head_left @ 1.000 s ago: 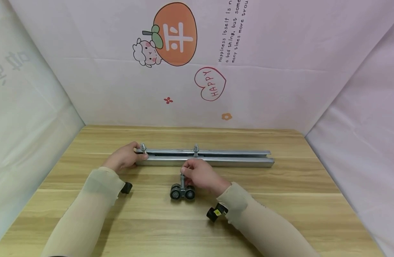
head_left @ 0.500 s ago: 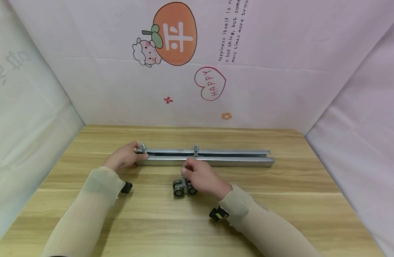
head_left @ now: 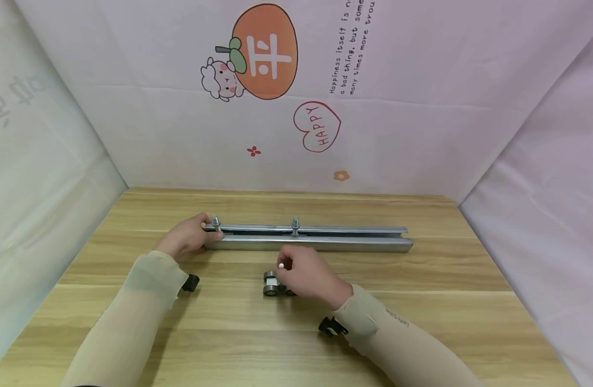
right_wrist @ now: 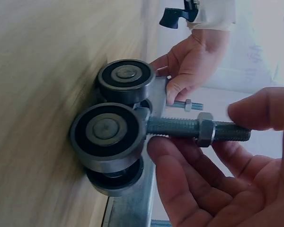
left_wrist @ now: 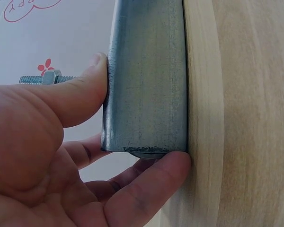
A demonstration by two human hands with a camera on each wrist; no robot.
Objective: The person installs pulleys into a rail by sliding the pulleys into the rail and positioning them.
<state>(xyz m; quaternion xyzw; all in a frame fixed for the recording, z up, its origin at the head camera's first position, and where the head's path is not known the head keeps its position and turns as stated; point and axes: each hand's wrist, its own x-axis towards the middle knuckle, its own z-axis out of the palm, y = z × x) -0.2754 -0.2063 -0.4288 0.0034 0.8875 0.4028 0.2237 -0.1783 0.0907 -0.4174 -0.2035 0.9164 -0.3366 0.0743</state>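
Note:
In the head view my left hand [head_left: 187, 236] grips the left end of a metal channel rail [head_left: 354, 244], which lies slot up on the table. The left wrist view shows the thumb on the upper edge of the rail [left_wrist: 146, 80] and a finger across its end. Two threaded bolts with nuts rise from the slot, one bolt [head_left: 216, 221] beside the left thumb, the other bolt [head_left: 295, 224] near mid-rail. In front of the rail my right hand [head_left: 308, 271] holds a roller trolley [right_wrist: 109, 132] by its threaded bolt [right_wrist: 175, 126]; part of the trolley is hidden in the head view.
The wooden table [head_left: 229, 344] stretches in front of the rail and to both sides. A white printed cloth [head_left: 398, 140] stands behind it, with more cloth at left and right. Black wrist cameras hang below both sleeves, the right camera [head_left: 331, 327] close above the tabletop.
The roller trolley has turned in my right hand, and its wheels now face differently. That hand has shifted slightly right and nearer. My left hand and the rail stay where they were.

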